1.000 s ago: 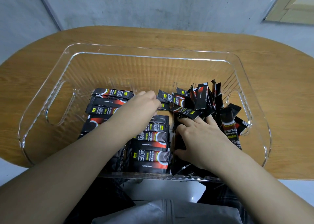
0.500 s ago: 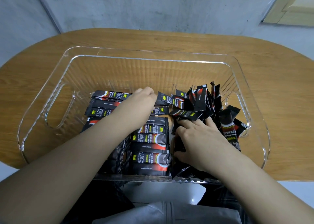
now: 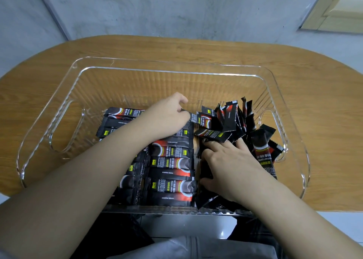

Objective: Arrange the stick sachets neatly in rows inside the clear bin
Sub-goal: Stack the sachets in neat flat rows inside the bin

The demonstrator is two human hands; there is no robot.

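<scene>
Grey concrete wall at the back, and below it a rounded wooden table (image 3: 294, 66) carrying the clear bin (image 3: 157, 70), which sits right at the near edge in front of the person. Down inside, the stick sachets split into two camps. On the left and centre, the tidy rows (image 3: 170, 160) lie flat, stacked side by side, black wrappers with a red swoosh and a small yellow tag; "INSTANT COFFEE" reads on several, next to larger characters I can't make out. On the right, the loose heap (image 3: 231, 119) stands jumbled, sticks pointing up at all angles against the handle cut-out, and one tall sachet (image 3: 264, 152) leans at the right wall, its print partly legible as "INSTANT".

Left hand (image 3: 169, 115) reaches across the rows, fingers curled and pinching the end of one sachet (image 3: 198, 118) at the edge of the heap. Right hand (image 3: 229, 164) is spread flat, fingers straight, pressing down on dark sachets at the foot of the heap; what lies under the palm is hidden. Both forearms cover much of the left rows, and the bin's near wall blurs the lowest packets.
</scene>
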